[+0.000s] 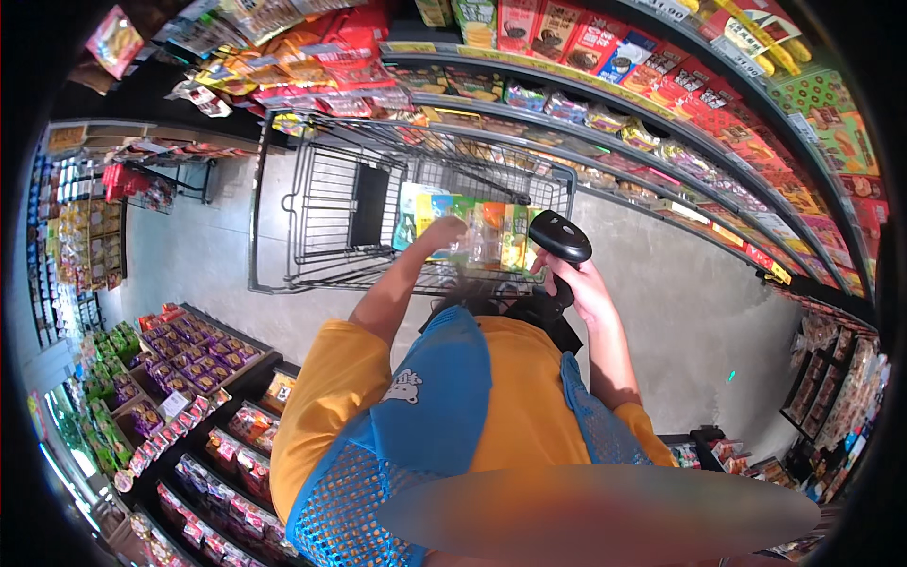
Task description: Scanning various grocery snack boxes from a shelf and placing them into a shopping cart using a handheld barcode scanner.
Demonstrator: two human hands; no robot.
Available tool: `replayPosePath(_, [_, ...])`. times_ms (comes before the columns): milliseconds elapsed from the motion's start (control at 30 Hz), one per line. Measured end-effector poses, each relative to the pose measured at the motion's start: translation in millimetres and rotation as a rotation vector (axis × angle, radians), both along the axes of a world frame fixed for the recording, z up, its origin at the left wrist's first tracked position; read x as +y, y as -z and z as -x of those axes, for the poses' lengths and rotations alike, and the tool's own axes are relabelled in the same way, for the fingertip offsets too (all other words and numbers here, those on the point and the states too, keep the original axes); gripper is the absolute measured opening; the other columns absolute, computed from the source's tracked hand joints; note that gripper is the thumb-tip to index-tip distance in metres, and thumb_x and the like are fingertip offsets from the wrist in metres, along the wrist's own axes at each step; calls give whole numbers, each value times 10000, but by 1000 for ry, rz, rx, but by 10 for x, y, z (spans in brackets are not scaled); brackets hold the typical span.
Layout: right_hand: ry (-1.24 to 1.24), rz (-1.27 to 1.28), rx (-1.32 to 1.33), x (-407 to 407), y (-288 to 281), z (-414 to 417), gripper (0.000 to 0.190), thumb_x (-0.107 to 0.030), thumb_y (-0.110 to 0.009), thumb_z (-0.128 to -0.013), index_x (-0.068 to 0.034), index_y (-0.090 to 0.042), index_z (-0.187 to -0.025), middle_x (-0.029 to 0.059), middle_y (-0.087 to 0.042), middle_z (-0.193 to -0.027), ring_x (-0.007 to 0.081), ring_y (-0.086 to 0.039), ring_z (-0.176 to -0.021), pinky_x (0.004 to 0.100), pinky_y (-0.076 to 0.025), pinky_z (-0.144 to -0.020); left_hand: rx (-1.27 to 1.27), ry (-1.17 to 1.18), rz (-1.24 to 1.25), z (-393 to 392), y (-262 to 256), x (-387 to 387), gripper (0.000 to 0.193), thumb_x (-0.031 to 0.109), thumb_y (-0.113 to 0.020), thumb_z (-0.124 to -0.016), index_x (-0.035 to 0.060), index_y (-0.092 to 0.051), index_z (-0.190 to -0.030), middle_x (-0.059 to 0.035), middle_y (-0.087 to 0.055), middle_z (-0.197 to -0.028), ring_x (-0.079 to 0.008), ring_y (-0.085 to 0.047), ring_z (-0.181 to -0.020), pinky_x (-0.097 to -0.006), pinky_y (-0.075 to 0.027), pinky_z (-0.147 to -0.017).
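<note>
A metal wire shopping cart (312, 205) stands in front of me. Several colourful packaged goods (489, 216) lie in its basket, some in clear plastic. My left hand (446, 235) is over the packages at their left part; its fingers are blurred, and whether it grips one I cannot tell. My right hand (574, 280) is closed around the handle of a black handheld barcode scanner (560, 236), whose head lies beside the right end of the packages.
Store shelves (602, 88) with boxed and bagged snacks curve along the top and right. At lower left stands a display (198, 354) of purple packs, with more snack shelves below. Another rack (815, 383) is at far right. Grey floor (666, 312) shows between them.
</note>
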State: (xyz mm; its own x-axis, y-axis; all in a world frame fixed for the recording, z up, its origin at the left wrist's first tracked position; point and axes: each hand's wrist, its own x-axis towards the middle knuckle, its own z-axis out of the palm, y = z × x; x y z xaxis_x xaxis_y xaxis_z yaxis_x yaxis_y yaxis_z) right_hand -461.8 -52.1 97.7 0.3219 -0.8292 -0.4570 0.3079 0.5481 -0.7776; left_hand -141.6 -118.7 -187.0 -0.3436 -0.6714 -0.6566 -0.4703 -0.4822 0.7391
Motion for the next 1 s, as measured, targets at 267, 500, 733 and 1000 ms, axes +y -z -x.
replayPosePath(267, [67, 39, 9, 27, -208, -382, 264, -216, -658, -978, -38, -626, -1169, 86, -699, -942, 91, -565, -626, 235, -463, -567, 326, -200, 664, 77, -2273, -1834, 544, 339, -743, -895, -23, -575, -1264, -118, -651, -1162, -190, -626, -1021, -338, -512, -892])
replayPosePath(500, [112, 53, 50, 184, -376, -588, 277, -229, -644, -983, -23, -612, -1165, 100, -689, -937, 96, -570, -620, 236, -476, -575, -136, -245, 1317, 513, -3249, -2946, 932, 437, -848, -735, -102, -415, -1360, -291, -513, -1321, -419, -550, -1206, -446, -460, -1033])
replayPosePath(733, [192, 80, 58, 350, -439, -536, 252, -209, -643, -986, -39, -623, -1171, 80, -706, -944, 94, -576, -657, 236, -470, -587, -306, -304, 1207, 735, -3160, -3403, 663, 508, -878, -663, -105, -724, -863, -316, -706, -883, -438, -711, -874, -472, -575, -826])
replayPosePath(1000, [240, 66, 51, 437, -347, -381, 278, -243, -657, -978, -37, -626, -1163, 83, -708, -946, 91, -574, -651, 235, -475, -585, -267, -329, 1181, 598, -3293, -3080, 788, 431, -924, -639, -72, -603, -1155, -254, -601, -1156, -393, -573, -1093, -444, -475, -989])
